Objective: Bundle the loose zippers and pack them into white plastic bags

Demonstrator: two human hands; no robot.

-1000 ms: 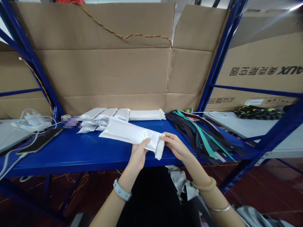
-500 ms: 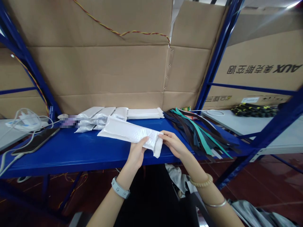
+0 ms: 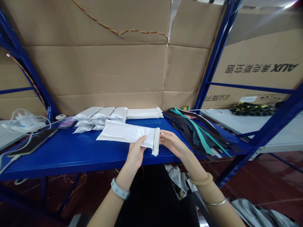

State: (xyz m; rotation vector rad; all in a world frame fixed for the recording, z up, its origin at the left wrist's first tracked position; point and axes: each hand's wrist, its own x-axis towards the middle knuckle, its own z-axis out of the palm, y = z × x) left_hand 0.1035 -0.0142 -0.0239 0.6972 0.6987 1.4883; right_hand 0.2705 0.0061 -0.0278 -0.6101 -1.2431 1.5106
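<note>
Head view: you hold one white bubble mailer (image 3: 123, 134) level over the front of the blue steel shelf (image 3: 71, 157), its right end turned over in a fold (image 3: 156, 142). Your left hand (image 3: 136, 153) grips the mailer near that fold, its fingers (image 3: 141, 141) pressed together and curled over the upper face. Your right hand (image 3: 172, 143) sits just right of the fold, its fingers (image 3: 164, 135) extended and close together; I cannot tell whether they touch it. Status as found: the fold is formed, but I cannot confirm that it is sealed. Behind the mailer, similar white mailers (image 3: 87, 119) lie in a loose group, beside a flat stack of white mailers (image 3: 144, 113). Right of your hands lies a heap of dark and teal strips (image 3: 199, 134). A phone (image 3: 33, 142) lies at the shelf's left end, and a cardboard sheet (image 3: 94, 69) backs the shelf.
</note>
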